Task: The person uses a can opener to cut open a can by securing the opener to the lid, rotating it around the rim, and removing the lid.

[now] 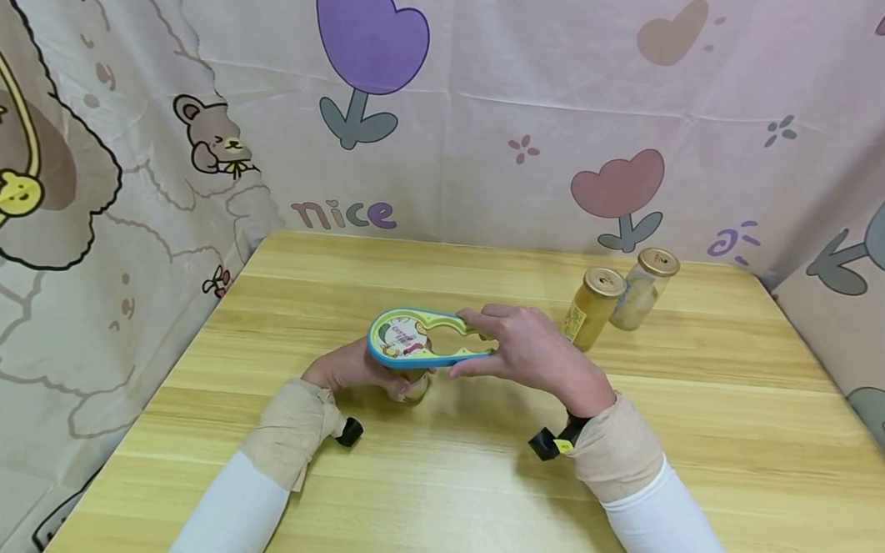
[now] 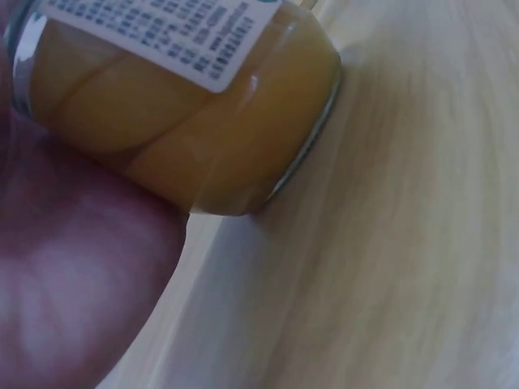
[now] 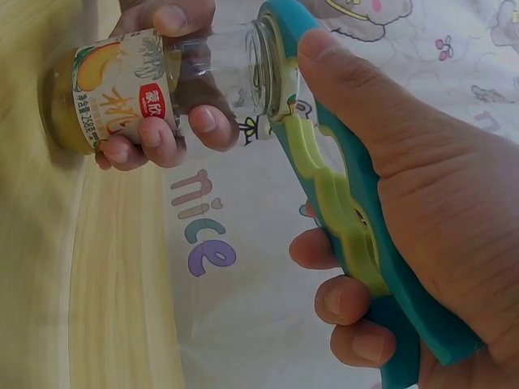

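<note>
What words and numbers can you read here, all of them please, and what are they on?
"nice" on the wall cloth.
"桃" on the held jar.
"258克" on that same jar.
Red brand sign on that jar: too unclear to read.
White label on its other side: small print, mostly too blurred.
Opener: writing too small to read.
Two standing jars: marks too small.
Yellow tag at the right wrist: too small.

Left of the middle of the worktop [image 1: 490, 513], a jar [image 1: 414, 389] sits in the left hand [image 1: 353, 366], a jar opener [image 1: 402, 339] on its top and the right hand [image 1: 532, 352] on the opener's right end. Towards the far right corner stands a second jar [image 1: 591, 314], with a third jar [image 1: 643, 294] just behind and right of it
</note>
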Motion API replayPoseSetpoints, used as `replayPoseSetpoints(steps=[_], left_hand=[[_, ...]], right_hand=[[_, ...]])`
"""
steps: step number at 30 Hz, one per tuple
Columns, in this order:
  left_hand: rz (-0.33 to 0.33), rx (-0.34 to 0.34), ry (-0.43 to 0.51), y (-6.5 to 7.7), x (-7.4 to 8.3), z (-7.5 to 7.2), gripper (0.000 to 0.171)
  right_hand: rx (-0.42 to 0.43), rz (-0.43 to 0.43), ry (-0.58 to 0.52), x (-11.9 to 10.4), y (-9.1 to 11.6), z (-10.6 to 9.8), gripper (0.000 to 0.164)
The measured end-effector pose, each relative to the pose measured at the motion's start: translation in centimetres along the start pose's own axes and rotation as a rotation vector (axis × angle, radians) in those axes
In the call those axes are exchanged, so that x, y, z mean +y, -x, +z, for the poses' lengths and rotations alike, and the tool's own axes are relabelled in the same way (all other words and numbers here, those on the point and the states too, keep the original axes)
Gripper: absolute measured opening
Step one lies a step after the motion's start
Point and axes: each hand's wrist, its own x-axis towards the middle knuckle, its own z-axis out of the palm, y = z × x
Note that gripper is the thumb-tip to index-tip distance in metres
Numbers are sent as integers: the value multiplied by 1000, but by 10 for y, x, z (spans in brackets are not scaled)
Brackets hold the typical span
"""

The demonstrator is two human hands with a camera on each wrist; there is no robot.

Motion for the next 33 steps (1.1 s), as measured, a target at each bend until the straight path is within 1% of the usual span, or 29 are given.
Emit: replayPoseSetpoints(steps=[7, 10, 15, 21, 30, 33], left_hand=[[49, -113, 78, -1, 3, 2, 52], [60, -138, 96, -2, 4, 2, 52], [63, -137, 59, -3, 6, 4, 55], [35, -135, 16, -2, 9, 5, 54], [25, -132, 20, -2, 11, 6, 54], [23, -132, 15, -2, 11, 7, 54]], right_hand=[[-13, -8, -22, 1, 1, -1, 63], [-18, -4, -30, 1, 1, -2, 65], [-22, -4, -42, 1, 1, -2, 67], [-27, 0, -64, 3, 2, -2, 69], [-49, 16, -106, 6, 2, -1, 74], [-46, 14, -118, 7, 3, 0, 73]])
